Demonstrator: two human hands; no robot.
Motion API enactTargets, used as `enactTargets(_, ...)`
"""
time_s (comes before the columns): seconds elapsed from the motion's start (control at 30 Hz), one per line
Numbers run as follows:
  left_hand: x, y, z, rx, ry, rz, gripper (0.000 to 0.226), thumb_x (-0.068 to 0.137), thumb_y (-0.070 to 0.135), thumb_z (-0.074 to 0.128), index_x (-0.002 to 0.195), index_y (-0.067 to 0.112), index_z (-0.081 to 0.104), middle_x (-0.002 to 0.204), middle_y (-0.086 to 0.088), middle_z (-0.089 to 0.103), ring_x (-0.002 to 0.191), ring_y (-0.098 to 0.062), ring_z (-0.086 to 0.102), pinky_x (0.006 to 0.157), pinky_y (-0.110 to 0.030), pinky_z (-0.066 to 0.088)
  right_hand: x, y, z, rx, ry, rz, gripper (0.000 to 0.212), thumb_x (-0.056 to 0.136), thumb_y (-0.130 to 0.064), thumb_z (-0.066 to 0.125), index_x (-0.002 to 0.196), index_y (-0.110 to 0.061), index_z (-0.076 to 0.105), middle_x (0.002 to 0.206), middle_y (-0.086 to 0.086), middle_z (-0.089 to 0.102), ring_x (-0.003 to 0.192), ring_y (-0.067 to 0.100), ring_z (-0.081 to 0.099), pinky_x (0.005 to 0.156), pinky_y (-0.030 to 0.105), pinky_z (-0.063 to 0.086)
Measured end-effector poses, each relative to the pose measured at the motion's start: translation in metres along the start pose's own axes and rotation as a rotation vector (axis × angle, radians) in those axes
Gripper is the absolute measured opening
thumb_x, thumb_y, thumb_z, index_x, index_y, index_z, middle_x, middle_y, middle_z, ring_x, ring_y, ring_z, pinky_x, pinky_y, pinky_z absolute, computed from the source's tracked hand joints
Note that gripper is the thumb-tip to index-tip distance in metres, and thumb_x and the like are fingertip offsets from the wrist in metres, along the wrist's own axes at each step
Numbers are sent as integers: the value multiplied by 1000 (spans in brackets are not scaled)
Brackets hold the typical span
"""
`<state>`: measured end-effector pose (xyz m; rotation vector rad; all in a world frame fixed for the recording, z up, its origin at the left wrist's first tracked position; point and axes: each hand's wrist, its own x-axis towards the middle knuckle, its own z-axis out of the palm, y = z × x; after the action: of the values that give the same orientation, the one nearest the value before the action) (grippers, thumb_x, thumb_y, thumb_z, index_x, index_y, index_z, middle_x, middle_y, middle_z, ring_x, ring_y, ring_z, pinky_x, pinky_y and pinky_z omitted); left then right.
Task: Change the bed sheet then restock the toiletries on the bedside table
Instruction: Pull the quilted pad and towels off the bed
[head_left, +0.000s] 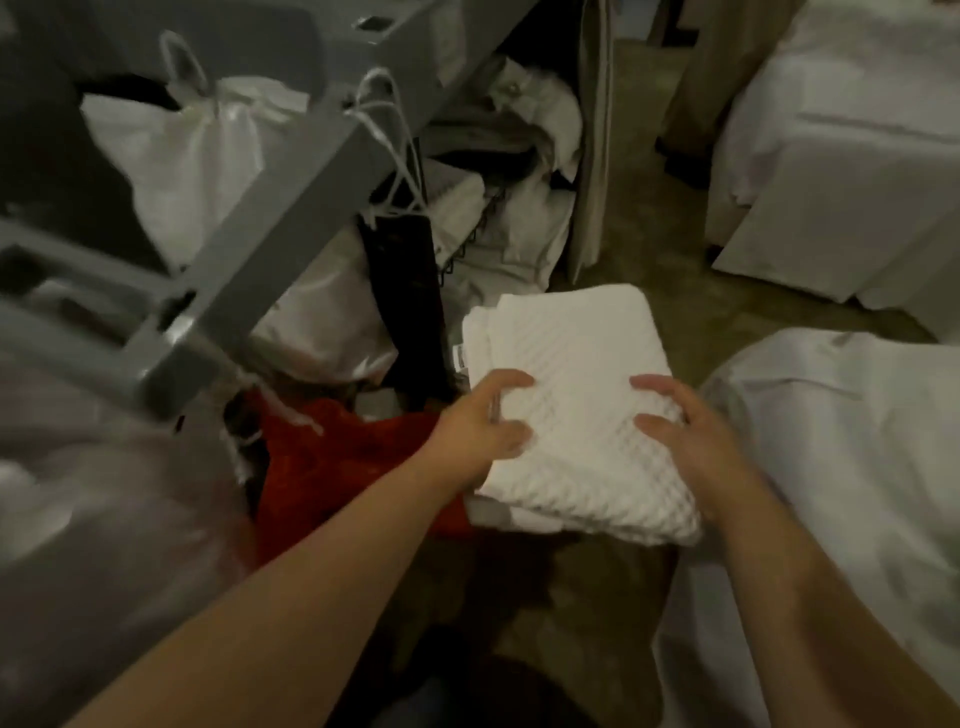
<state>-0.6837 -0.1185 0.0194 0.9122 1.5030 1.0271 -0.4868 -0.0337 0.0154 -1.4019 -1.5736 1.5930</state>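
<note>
White waffle-weave folded linen (571, 410), soft, floppy and probably light, is gripped at its near side edges by the left hand (480, 434) and right hand (691, 441), where supporting both sides should keep the folds together.

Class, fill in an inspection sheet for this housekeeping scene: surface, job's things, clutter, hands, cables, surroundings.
Surface: olive carpet floor.
Job's things: folded white waffle-weave linen, held at both sides; toiletries not seen.
Clutter: white tied bags, red cloth, crumpled white linen.
Hands: left hand and right hand grip the linen, fingers curled over its edges.
Cables: nothing seen.
Surroundings: grey cart frame on the left; white-covered beds on the right.
</note>
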Motion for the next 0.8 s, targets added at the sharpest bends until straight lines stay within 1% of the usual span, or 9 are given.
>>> enactTargets(0.03,20,6,-8,3,-3,-11,36,87,-7,57,106,22,50,111,-1,50,96,-16,54,63,-13,48,18,-7,2,2,21,20,32,92,-4,53,103,-33,61,123,-3,50,119,19,45,103,35,38)
enactTargets(0.13,72,24,-25,-35,-1,18,36,90,-10,51,107,22,50,109,3,49,94,-13,52,59,-11,46,66,-31,2,5,22,11,31,93,-4,53,105,-31,61,122,-3,51,116,17,47,98,29,39)
enactTargets(0.3,138,61,-30,-155,42,52,33,90,-16,44,111,10,45,100,12,47,65,-4,48,49,-11,41,144,-71,-14,-46,-6,1,32,93,-9,54,98,-39,61,129,-4,50,119,18,45,106,37,37)
enactTargets(0.43,196,79,-39,-163,146,36,35,89,-14,47,110,14,49,101,9,48,69,-7,48,50,-11,42,212,-93,-23,-104,-57,-51,29,93,-8,53,107,-32,60,128,-5,49,116,14,44,100,29,35)
enactTargets(0.57,266,93,-45,-140,347,4,38,89,-9,51,108,23,52,112,3,45,83,-7,48,60,-11,46,308,-118,-28,-143,-176,-88,29,93,-6,52,113,-26,60,122,-5,48,111,13,44,93,25,36)
enactTargets(0.63,304,100,-53,-70,497,-21,41,89,-6,53,113,26,50,116,3,43,92,-10,47,68,-14,45,371,-129,-21,-174,-283,-109,29,93,-6,52,110,-28,61,122,-3,48,110,15,46,92,26,39)
enactTargets(0.7,337,104,-67,4,660,-11,45,86,-5,57,115,30,50,117,5,43,93,-9,47,67,-9,43,433,-145,-6,-214,-424,-152,31,93,-8,53,106,-35,62,125,-2,49,110,17,51,93,28,45)
enactTargets(0.73,350,104,-74,44,723,-3,48,85,-7,57,119,27,51,117,4,43,96,-11,47,68,-7,41,458,-151,6,-250,-484,-176,33,93,-8,52,109,-35,62,126,-3,48,108,16,52,91,25,48)
enactTargets(0.8,361,108,-90,-26,834,19,52,83,-13,55,127,15,51,116,-2,45,102,-18,46,75,-15,43,493,-162,36,-330,-597,-251,39,91,-4,52,120,-30,59,129,-5,45,108,14,51,88,19,48)
